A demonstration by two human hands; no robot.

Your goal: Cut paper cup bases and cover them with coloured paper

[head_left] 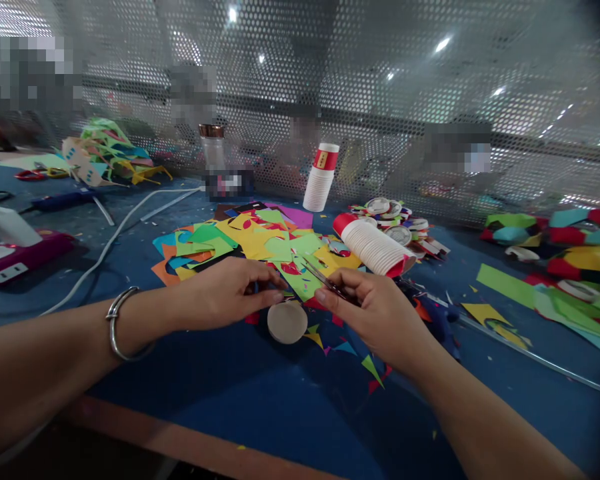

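My left hand (240, 290), with a silver bangle on its wrist, hovers at the near edge of a pile of coloured paper scraps (267, 233). Its fingers are half bent, thumb and forefinger apart, and I see nothing between them. Just below its fingertips is a round, pale beige piece (287, 323); whether it is a flat disc or a cup's base I cannot tell. In my right hand (365, 307) is a pair of scissors (330, 280), blades pointing up and left over the light green paper. The fingers partly hide the handles.
A stack of paper cups (375, 247) lies right of the scraps; another stack (318, 180) stands behind. A blue glue gun (437, 320) and clear stick lie right. At left are a purple power strip (25, 257) and white cable (115, 233). Small cuttings litter the blue table.
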